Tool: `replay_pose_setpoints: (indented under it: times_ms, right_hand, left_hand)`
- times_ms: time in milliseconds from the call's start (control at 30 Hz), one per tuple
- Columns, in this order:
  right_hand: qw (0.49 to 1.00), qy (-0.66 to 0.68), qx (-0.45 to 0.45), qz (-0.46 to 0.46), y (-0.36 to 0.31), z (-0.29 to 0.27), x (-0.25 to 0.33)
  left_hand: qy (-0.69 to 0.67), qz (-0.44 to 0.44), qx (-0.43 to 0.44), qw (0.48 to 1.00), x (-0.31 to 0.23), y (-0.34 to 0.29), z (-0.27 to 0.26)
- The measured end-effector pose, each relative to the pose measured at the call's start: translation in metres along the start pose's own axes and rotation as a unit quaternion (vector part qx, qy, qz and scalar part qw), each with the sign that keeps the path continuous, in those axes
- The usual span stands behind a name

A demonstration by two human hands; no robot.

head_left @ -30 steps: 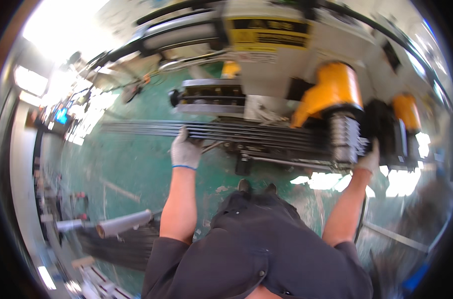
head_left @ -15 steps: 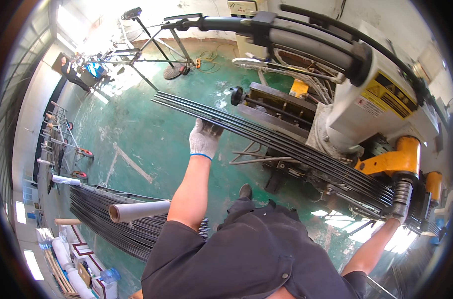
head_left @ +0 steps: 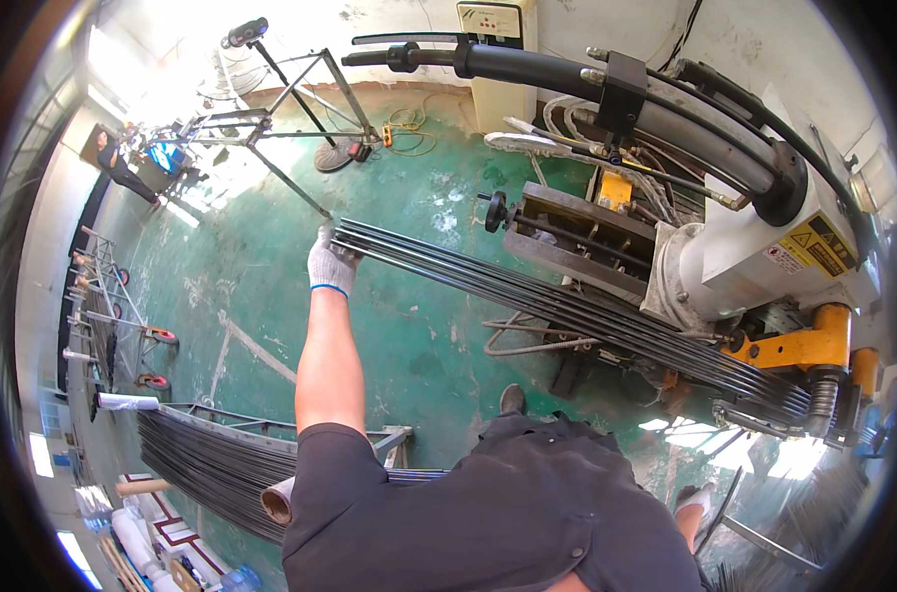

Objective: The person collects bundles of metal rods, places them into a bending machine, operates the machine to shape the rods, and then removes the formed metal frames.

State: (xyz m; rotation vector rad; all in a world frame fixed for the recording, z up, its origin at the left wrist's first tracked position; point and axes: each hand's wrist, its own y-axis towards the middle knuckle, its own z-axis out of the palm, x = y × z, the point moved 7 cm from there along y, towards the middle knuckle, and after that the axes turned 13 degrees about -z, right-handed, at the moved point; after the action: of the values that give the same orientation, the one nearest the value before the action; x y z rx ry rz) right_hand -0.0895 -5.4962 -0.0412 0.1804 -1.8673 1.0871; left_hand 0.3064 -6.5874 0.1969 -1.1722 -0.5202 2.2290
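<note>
- We have our gloved left hand [head_left: 332,262] at the far-left end of the bundle of dark bars [head_left: 527,288], its fingers curled round that end and closed on it, as far as we can see.
- From this hand the bars' long axis runs off to the right, slanting back toward our body.
- At the end away from the left hand, the bars pass by the orange machine arm [head_left: 784,351]; we cannot tell whether they touch it.
- Our right hand [head_left: 698,498] is low and near our body, apart from the bars, which lie beyond it; we cannot tell how far its fingers are spread or whether it holds anything.
- So the left hand is the nearer one, in contact with the bars.
- The black knob [head_left: 495,212] stands right of the left hand, beyond the bars.
</note>
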Motion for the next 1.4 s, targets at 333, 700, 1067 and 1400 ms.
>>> replay_pose_setpoints:
  times_ms: [333, 700, 1067, 1400]
  right_hand:
    - [0.997, -0.048, 0.058, -0.003, -0.058, 0.006, -0.006]
    - [0.951, -0.213, 0.171, -0.146, -0.175, 0.095, 0.052]
    - [0.945, -0.268, 0.175, -0.069, -0.057, 0.032, 0.046]
    - [0.823, -0.48, 0.268, -0.142, 0.195, 0.037, 0.116]
  left_hand:
    - [0.1, -0.044, 0.067, 0.992, -0.005, 0.007, 0.006]
    - [0.099, -0.058, 0.14, 0.984, -0.006, 0.018, -0.004]
    - [-0.004, -0.14, -0.068, 0.988, 0.249, -0.06, -0.033]
    - [0.13, -0.343, 0.176, 0.913, 0.602, -0.202, 0.095]
